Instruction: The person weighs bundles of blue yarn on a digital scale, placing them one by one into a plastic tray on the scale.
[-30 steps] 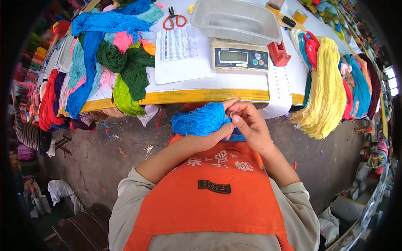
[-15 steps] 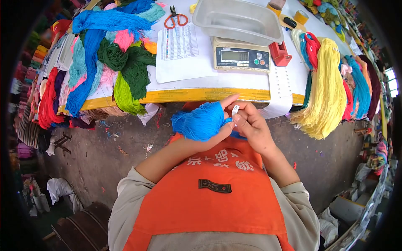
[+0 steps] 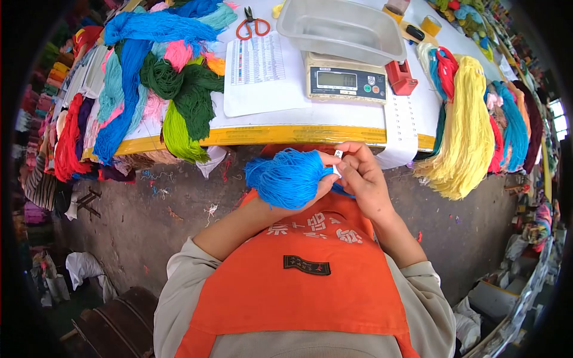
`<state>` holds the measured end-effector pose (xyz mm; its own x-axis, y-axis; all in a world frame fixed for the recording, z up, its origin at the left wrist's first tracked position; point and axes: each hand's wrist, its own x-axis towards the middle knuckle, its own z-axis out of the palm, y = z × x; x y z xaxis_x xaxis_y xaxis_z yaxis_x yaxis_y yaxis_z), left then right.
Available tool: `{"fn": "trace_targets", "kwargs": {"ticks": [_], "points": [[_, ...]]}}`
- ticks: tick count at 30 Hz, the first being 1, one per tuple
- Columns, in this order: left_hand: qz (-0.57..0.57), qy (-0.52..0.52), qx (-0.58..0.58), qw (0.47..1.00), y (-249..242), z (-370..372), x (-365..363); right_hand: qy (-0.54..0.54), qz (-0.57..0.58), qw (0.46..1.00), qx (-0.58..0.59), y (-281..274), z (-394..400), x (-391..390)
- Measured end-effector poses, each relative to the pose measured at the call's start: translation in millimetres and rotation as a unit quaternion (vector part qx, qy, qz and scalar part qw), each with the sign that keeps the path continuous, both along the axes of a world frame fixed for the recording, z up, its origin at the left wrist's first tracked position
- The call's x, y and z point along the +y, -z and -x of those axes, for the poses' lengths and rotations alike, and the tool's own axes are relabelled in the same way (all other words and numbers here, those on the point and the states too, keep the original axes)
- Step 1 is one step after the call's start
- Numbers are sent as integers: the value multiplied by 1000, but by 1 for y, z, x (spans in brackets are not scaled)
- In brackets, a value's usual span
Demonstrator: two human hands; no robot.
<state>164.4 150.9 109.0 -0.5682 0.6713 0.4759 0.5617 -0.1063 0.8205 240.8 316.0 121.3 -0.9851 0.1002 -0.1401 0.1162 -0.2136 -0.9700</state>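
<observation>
Curled closed round one blue yarn skein [image 3: 283,179]: left hand [image 3: 320,191]. Right hand [image 3: 367,186] pinches one white tag [image 3: 338,155]. I log the skein wearer-side of one digital scale [image 3: 346,92]; one plastic tub [image 3: 334,45] atop it, one scissors [image 3: 250,19] leftward.

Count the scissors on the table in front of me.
1: red-handled scissors, at the far edge of the printed sheet, left of the plastic tub. Others could be hidden under the yarn pile.
</observation>
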Motion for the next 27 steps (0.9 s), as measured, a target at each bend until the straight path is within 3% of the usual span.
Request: {"fn": "trace_targets", "kwargs": {"ticks": [7,10,12,16,17,18,21,23,25,26,27], "points": [[13,-12,-40,999,6,3,1,18,-26,999,28,0,2,1],[61,-14,31,998,-4,10,-1,2,-25,999,31,3,3,4],[151,16,60,987,-9,14,-2,-8,-30,999,29,1,3,4],[167,-14,121,978,0,17,-6,-47,-62,995,60,0,1,10],[176,83,-207,959,-3,17,-8,-48,-61,995,59,-1,1,10],[164,170,-511,826,-9,16,-10,-76,-76,989,101,-3,1,11],[123,170,-589,781,-24,14,-10,-109,-101,978,146,-5,0,11],[108,189,-616,757,-26,13,-11,-69,-114,978,158,-1,0,9],[46,155,-536,829,-35,8,-11,-41,-118,980,155,2,-3,7],[46,155,-536,829,-36,7,-11,-13,-121,981,153,3,-3,6],[58,131,-475,868,-37,7,-12,-13,-121,981,153,4,-2,5]]}}
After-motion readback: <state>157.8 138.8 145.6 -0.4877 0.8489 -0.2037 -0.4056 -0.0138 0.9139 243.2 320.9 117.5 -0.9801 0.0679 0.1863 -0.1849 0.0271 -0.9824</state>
